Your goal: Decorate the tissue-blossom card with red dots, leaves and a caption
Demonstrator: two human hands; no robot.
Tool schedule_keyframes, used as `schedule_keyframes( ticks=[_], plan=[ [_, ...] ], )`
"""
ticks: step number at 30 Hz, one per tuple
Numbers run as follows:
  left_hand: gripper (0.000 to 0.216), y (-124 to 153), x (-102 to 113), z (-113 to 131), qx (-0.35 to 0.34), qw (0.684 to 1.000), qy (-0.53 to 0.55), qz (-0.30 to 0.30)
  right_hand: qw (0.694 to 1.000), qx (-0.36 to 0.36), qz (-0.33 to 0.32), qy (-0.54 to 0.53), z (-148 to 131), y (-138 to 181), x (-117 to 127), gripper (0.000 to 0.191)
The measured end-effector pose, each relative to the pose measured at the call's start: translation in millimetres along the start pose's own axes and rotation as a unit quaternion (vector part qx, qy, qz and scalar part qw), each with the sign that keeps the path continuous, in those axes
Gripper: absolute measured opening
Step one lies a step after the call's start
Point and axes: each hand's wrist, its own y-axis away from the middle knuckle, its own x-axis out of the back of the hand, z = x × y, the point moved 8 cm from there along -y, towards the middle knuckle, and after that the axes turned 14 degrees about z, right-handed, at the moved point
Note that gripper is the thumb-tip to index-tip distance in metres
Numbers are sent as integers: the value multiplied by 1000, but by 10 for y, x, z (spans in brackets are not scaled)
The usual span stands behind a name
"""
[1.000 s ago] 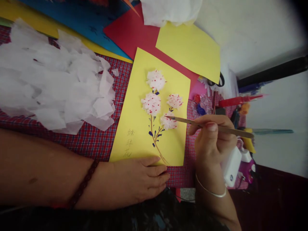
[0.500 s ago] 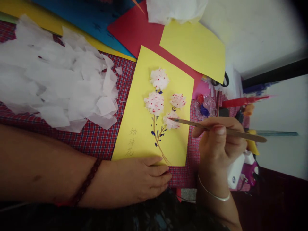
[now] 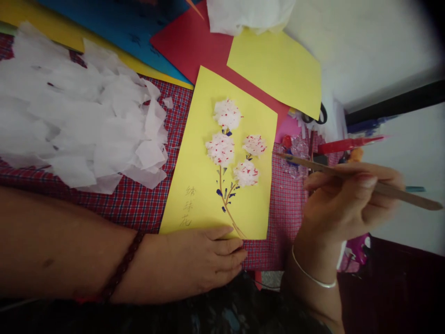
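Through the head camera I see my left hand (image 3: 212, 260) lying palm down, fingers stretched and close together, on the bottom edge of a yellow card (image 3: 194, 153); a dark red braided bracelet (image 3: 123, 266) rings that wrist. My right hand (image 3: 351, 204), slightly blurred, is closed around a slim wooden brush (image 3: 313, 165) in a pen-like pinch, its pointed tip leftward of the fingers at the card's right edge; I cannot tell whether it touches. A thin, pale bangle (image 3: 323, 285) circles the right wrist. Beneath both hands a red-and-blue plaid tablecloth (image 3: 175, 120) covers the table, and a pale wall (image 3: 347, 41) rises beyond the right hand. Ahead of the left hand, the card bears four fluffy, rounded white flower heads (image 3: 227, 114) flecked red, on brown stems with dark blue leaves. Past the left forearm spreads a heap of thin, crumpled white paper scraps (image 3: 86, 120). Just beyond the brush tip sits a clear, bumpy palette (image 3: 299, 144) with red and blue blobs; farther ahead lie a smooth red sheet (image 3: 194, 41) and a second yellow sheet (image 3: 278, 74).
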Motion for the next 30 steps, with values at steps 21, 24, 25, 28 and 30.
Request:
schedule_keyframes(
  ticks=[21, 24, 25, 28, 30],
  plan=[
    [38, 23, -40, 5, -24, 999, 25, -20, 985, -128, -56, 103, 1139, -184, 177, 15],
    [38, 19, -41, 3, -23, 999, 21, -21, 985, -134, -51, 99, 1139, -192, 193, 17],
    [38, 20, -44, 2, -21, 999, 19, -22, 987, -130, -35, 94, 1104, -208, 217, 17],
    [37, 14, -34, 0, -16, 1000, 15, -16, 992, -116, 16, 42, 924, -247, 267, 15],
    [37, 6, -14, 4, -17, 1000, 13, -10, 992, -120, 31, -22, 776, -233, 239, 18]
  ],
)
